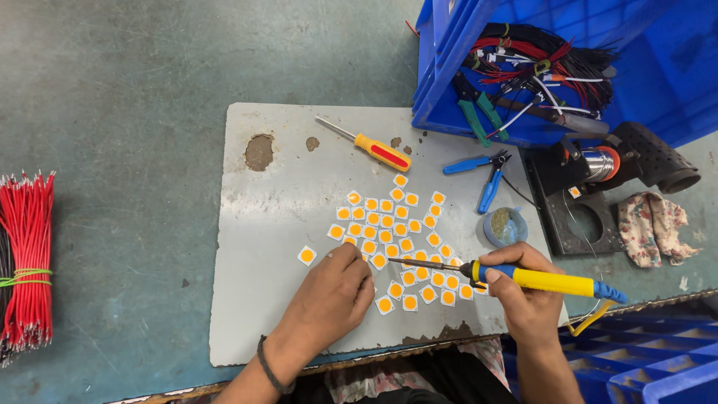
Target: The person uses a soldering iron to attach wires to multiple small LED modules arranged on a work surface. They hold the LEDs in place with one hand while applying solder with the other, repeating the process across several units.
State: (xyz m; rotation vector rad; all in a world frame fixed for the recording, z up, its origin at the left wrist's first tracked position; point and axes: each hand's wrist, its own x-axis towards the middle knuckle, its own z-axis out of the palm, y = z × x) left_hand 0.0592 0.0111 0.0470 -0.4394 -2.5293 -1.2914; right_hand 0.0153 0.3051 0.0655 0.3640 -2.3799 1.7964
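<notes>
My right hand (527, 295) grips a soldering iron (546, 281) with a yellow and blue handle; its metal tip points left over a spread of several small white squares with orange centres (396, 236). My left hand (333, 292) rests on the grey mat (277, 217) with fingertips pressed on one of those squares at the spread's near left edge. One square (307, 256) lies apart to the left.
A yellow-handled screwdriver (374, 148) and blue cutters (482, 176) lie on the mat's far side. A small round tin (505, 226), a black stand (583, 202), a cloth (654, 228), a blue crate of wires (538, 67) and red wire bundle (26, 262) surround it.
</notes>
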